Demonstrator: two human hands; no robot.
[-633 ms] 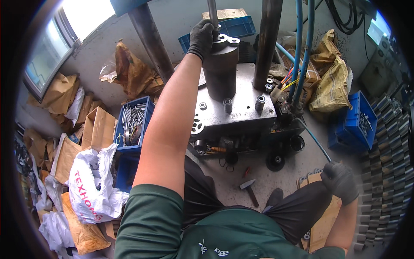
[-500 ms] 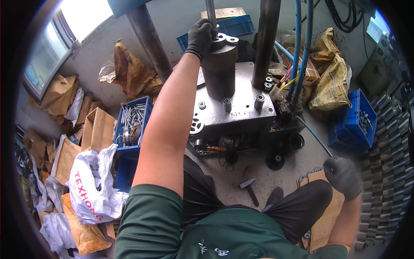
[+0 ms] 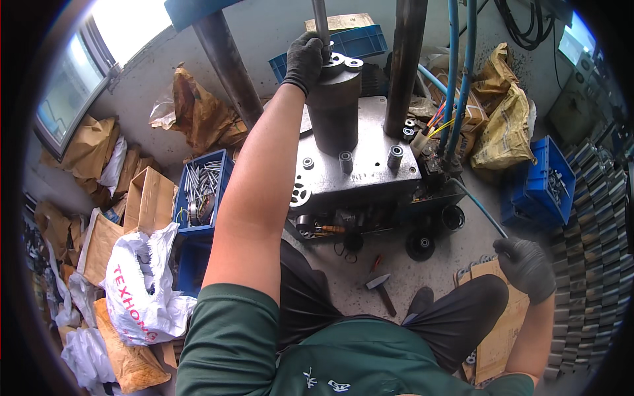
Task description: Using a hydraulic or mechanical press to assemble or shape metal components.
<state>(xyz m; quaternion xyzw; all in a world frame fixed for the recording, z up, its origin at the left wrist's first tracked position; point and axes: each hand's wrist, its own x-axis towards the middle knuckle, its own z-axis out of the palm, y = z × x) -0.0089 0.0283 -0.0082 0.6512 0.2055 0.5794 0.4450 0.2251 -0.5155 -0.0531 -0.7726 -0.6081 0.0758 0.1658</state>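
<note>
In a black glove, my left hand [image 3: 305, 63] is closed around the lower end of an upright metal rod [image 3: 319, 18]. It rests at the top of a thick dark metal cylinder [image 3: 334, 122], where small ring-shaped parts [image 3: 354, 63] lie beside the rod. What the fingertips touch behind the rod is hidden. The cylinder stands on a grey steel press table [image 3: 373, 168], with a few small bearing-like parts [image 3: 395, 155] on its front. At the lower right, my gloved right hand [image 3: 527, 267] is wrapped round the end of a thin blue lever [image 3: 482, 210] attached beside the press.
Dark posts [image 3: 403, 72] and blue hoses [image 3: 465, 86] rise around the table. A hammer [image 3: 381, 287] lies on the floor between my legs. Blue crates of metal parts [image 3: 201, 188] [image 3: 551, 188] flank the press. Stacked metal cylinders [image 3: 594, 264] fill the right, bags [image 3: 142, 287] the left.
</note>
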